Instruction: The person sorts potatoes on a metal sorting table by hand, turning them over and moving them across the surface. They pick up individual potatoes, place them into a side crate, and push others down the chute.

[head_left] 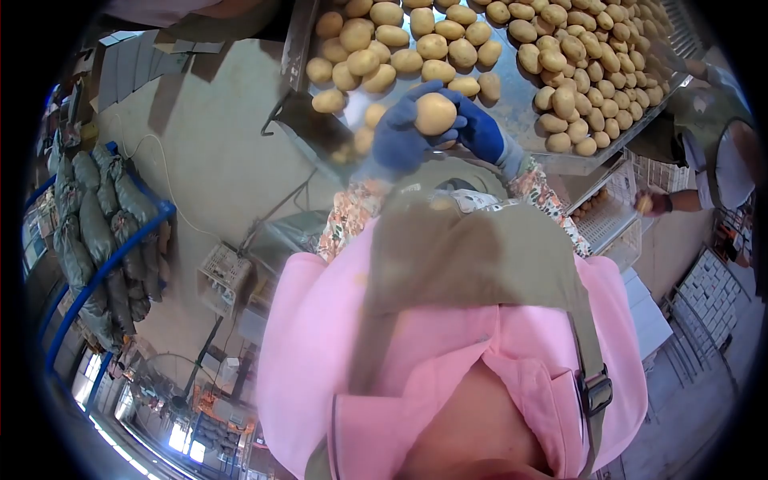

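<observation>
One pale yellow potato (436,114) is held up in front of my chest, over the near edge of the metal sorting table (512,100). My left hand (398,134), in a blue work glove, wraps its fingers around the potato's left side. From the other side my right hand (480,130), in a darker blue glove, closes against the same potato. Part of the right fingers is hidden behind it. Loose potatoes (432,46) lie just beyond my hands, and a few more rest by my left wrist.
A dense heap of potatoes (592,64) covers the table's right side. To the right, another person's hand (656,203) holds a potato near plastic crates (624,188). Filled green sacks (96,216) hang by a blue rail (112,268) at the left.
</observation>
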Tool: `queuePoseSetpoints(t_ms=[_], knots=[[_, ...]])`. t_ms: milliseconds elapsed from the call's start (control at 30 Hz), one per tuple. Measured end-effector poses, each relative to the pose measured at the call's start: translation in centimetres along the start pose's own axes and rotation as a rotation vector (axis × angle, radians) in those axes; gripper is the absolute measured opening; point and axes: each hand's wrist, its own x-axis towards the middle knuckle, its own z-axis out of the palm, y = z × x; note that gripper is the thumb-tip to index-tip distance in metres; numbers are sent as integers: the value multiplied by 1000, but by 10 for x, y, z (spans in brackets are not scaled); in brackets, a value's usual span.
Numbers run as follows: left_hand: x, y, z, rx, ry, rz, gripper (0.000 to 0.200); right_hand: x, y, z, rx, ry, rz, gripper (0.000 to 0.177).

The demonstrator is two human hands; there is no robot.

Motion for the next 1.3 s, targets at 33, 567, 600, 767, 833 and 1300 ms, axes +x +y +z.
queuePoseSetpoints(t_ms=[33,567,600,767,833,1300], knots=[[0,0,-2,-252,-40,-9,60,0,6,-10,139,-115,-43,28],[8,-13,20,45,-19,41,45,-18,37,-36,-568,17,-553,55],[9,-14,22,-156,-6,7,43,-18,36,-36,-564,22,-557,55],[41,-17,-5,474,10,106,32,-26,20,-18,756,-174,-152,55],[63,-6,-49,1473,161,599,38,-30,20,-17,755,-133,-165,61],[-12,-41,-132,1371,397,255,52,-95,45,-97,366,86,-406,31]])
